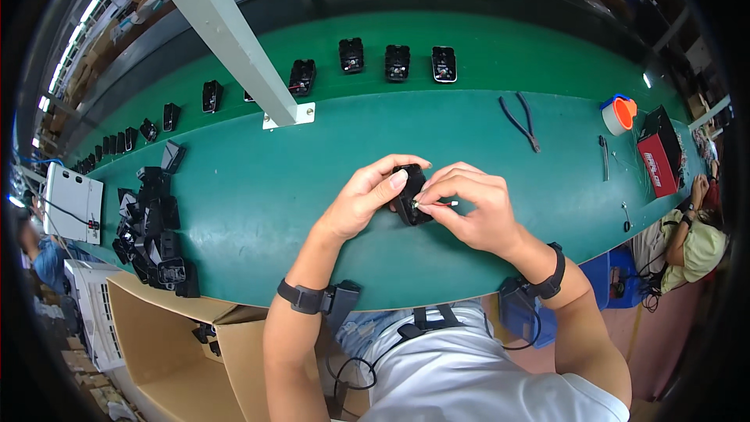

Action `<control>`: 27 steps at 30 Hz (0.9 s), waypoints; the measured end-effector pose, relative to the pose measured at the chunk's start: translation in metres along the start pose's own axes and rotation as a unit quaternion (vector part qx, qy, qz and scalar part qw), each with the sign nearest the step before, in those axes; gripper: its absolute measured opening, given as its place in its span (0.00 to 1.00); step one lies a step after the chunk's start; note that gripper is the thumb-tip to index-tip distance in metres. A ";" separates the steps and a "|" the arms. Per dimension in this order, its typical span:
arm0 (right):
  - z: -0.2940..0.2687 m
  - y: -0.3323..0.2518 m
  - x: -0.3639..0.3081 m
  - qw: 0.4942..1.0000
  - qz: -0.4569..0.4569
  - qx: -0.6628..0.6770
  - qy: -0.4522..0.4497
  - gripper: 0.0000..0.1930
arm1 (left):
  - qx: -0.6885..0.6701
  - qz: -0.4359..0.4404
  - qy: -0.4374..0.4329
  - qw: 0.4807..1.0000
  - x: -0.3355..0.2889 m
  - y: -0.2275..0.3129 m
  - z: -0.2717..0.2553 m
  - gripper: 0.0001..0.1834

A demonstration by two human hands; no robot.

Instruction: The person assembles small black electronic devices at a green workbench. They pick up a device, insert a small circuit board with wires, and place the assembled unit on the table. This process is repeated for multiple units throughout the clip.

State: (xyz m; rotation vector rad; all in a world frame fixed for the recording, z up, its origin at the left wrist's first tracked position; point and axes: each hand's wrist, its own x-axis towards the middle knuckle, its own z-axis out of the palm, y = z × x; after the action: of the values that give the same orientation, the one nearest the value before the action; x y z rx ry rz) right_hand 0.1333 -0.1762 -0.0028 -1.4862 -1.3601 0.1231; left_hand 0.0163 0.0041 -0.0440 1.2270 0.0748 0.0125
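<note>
Over the near part of the green bench, my left hand (366, 197) grips a small black plastic housing (416, 181), with the thumb lying across it. The housing's open side shows small inner parts, too fine to make out. My right hand (478, 209) is at its right side, thumb and forefinger pinched on a thin wire (445, 204) by the lower end of the housing. A small white connector (455, 203) sticks out past those fingers on a reddish lead. What lies right under the fingertips is hidden.
Similar black units (397, 62) stand in a row on the far green strip. Black casings (160, 227) are heaped at left. Pliers (522, 121), an orange-and-white tape roll (619, 115) and a red box (658, 155) lie right. A post (226, 31) rises from the bench; an open carton (168, 344) stands below.
</note>
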 end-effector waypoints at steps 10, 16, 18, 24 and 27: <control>0.006 0.000 -0.013 0.997 0.028 -0.060 -0.039 0.09 | 0.135 0.012 0.032 0.990 0.002 -0.007 0.020 0.20; -0.001 -0.003 -0.003 0.996 0.056 -0.046 -0.049 0.13 | 0.063 0.010 0.096 0.993 0.004 -0.009 0.011 0.24; -0.005 -0.009 0.002 0.995 0.049 -0.039 -0.080 0.18 | 0.043 0.016 0.092 0.995 0.002 -0.009 0.010 0.24; -0.003 -0.004 -0.005 0.990 0.089 -0.030 -0.106 0.17 | 0.050 0.016 0.054 0.997 0.001 -0.011 0.013 0.26; -0.005 0.001 -0.006 0.990 0.067 -0.062 -0.104 0.18 | 0.039 0.026 0.055 0.997 -0.002 -0.009 0.019 0.29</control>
State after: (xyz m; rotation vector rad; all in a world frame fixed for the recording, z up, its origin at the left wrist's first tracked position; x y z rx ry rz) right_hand 0.1349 -0.1838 -0.0043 -1.7062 -1.4537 0.2902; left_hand 0.0157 -0.0169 -0.0459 1.3065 0.1396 0.1234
